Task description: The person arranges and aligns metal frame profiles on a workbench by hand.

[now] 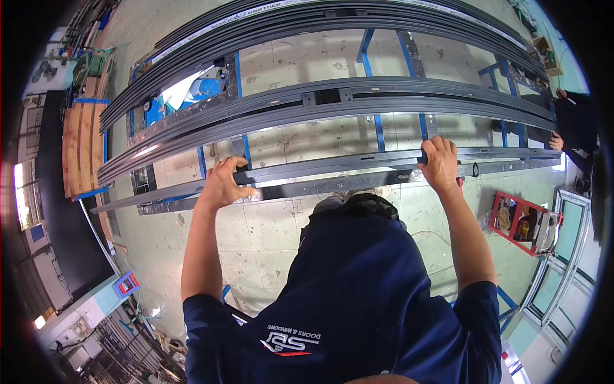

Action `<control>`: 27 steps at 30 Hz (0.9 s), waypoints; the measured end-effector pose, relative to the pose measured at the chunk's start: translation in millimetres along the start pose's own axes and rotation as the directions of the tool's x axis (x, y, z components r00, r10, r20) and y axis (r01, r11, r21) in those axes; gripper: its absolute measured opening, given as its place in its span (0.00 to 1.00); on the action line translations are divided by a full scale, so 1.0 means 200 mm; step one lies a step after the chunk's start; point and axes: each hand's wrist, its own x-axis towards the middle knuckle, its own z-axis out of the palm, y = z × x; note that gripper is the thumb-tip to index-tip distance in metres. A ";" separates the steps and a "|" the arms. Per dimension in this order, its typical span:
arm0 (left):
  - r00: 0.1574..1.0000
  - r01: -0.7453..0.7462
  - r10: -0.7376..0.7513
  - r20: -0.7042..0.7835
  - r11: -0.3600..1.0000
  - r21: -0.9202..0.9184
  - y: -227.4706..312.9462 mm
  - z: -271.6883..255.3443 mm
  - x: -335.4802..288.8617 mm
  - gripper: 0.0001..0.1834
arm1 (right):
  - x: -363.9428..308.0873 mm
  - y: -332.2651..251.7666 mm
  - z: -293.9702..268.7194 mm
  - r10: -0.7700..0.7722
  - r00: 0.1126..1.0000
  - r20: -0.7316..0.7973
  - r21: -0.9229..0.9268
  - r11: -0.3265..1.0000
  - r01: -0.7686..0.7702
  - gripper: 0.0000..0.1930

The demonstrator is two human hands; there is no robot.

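A long grey metal profile (332,166) lies across the near side of a blue-legged steel stand (377,131). My left hand (224,182) is closed round it left of the middle, thumb on the near side and fingers over the top. Farther right, my right hand (440,164) grips the same profile, fingers curled over its far edge. Small dark parts show beside the fingers of both hands; their kind is unclear. Beyond, a second dark profile (268,112) runs parallel, with a rectangular cut-out (328,96) near its middle.
More dark profiles (256,38) lie along the stand's far side. At the right end stands a person in dark clothes (581,125), one hand (556,141) near my profile's end. Wooden slats (83,150) are at left, a red-framed carrier (524,224) and framed panels (556,272) at right.
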 end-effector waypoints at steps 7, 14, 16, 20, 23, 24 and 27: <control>0.860 -0.299 0.287 -0.421 0.953 0.039 0.31 -0.11 0.54 0.63 | 0.00 -0.02 -0.02 0.030 0.993 -0.113 0.011 1.000 -0.029 0.24; 0.985 -0.170 0.144 0.100 0.924 0.342 0.57 -0.24 0.96 0.79 | -0.02 -0.03 0.01 0.050 0.997 -0.053 0.039 0.998 -0.048 0.23; 0.980 -0.195 0.173 0.096 0.925 0.326 0.57 -0.25 0.98 0.80 | -0.02 -0.02 0.00 0.056 0.997 -0.044 0.016 0.998 -0.055 0.23; 0.978 -0.209 0.199 0.064 0.926 0.314 0.57 -0.23 0.97 0.79 | -0.02 -0.02 -0.01 0.055 0.998 -0.034 0.004 0.998 -0.055 0.23; 0.974 -0.212 0.225 0.000 0.922 0.325 0.55 -0.21 0.94 0.79 | -0.01 -0.01 -0.02 0.052 0.998 -0.021 -0.001 0.999 -0.052 0.23; 0.979 -0.196 0.203 0.015 0.925 0.327 0.54 -0.21 0.93 0.79 | 0.00 -0.02 -0.01 0.038 0.999 -0.033 -0.007 0.999 -0.039 0.22; 0.982 -0.189 0.172 0.081 0.932 0.309 0.54 -0.23 0.99 0.80 | 0.01 -0.01 0.01 0.032 0.999 -0.034 0.003 0.999 -0.032 0.22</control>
